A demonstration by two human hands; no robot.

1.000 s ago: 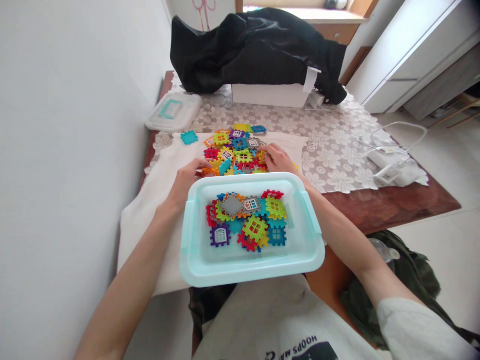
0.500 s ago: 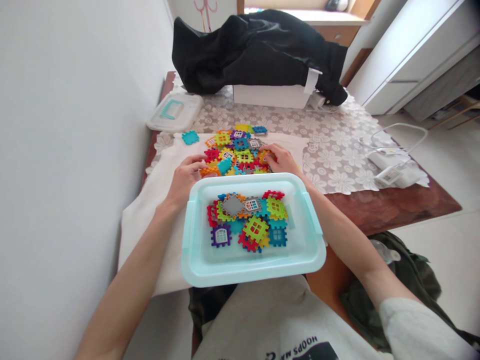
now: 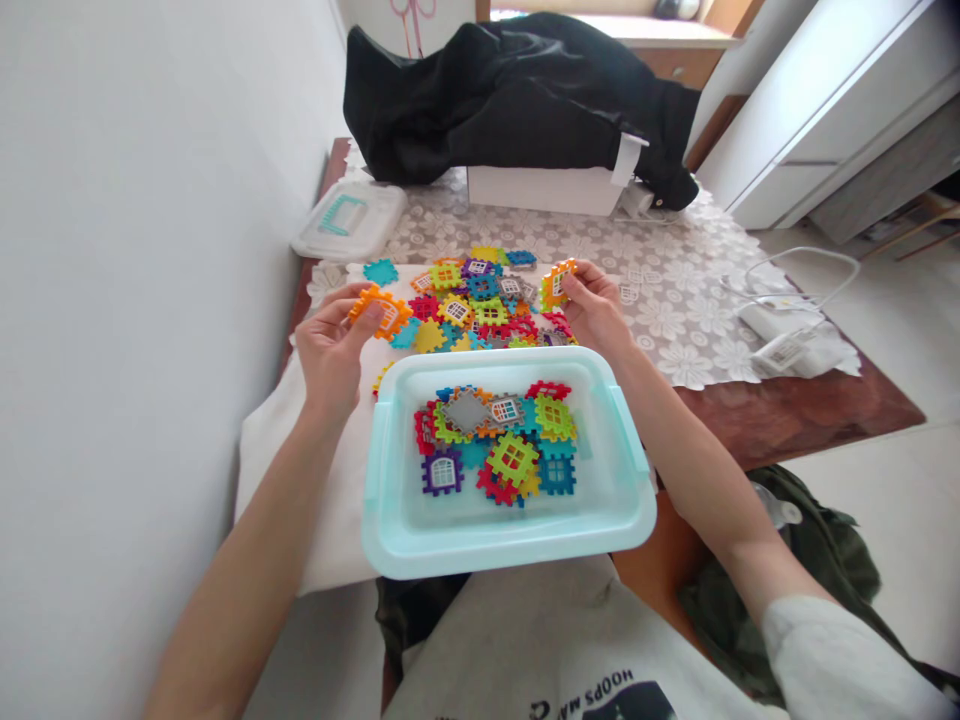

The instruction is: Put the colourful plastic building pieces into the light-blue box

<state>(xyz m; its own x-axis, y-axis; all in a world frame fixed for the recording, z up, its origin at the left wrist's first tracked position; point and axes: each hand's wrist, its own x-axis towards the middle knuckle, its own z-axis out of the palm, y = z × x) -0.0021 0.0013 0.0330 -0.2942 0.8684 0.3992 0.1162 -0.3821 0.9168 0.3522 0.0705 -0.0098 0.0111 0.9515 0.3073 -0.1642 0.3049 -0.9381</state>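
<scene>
Pinched in my left hand (image 3: 335, 340) is an orange interlocking building tile (image 3: 384, 312) with a white window insert, raised left of the pile. My right hand (image 3: 598, 305) grips another orange interlocking building tile (image 3: 556, 286), tilted up and also with a white window, at the pile's right side. Between the hands a heap of colourful notched tiles (image 3: 489, 313) lies on white cloth. Nearest me stands a pale turquoise plastic box (image 3: 405, 535), holding several tiles, among them a lime green tile (image 3: 513, 458) and a purple window tile (image 3: 442, 471). The box's far rim hides part of the heap.
A translucent lid (image 3: 375, 215) lies at the back left, close to the wall. Black fabric (image 3: 525, 105) drapes over a white box (image 3: 540, 190) at the back. A white device with a cable (image 3: 784, 335) sits on the right of the lace tablecloth (image 3: 667, 290). A lone teal tile (image 3: 381, 271) lies left of the heap.
Both hands have lifted from the heap and moved apart, each now holding up an orange window tile. The left hand went left, the right hand slightly right. The box's contents look the same.
</scene>
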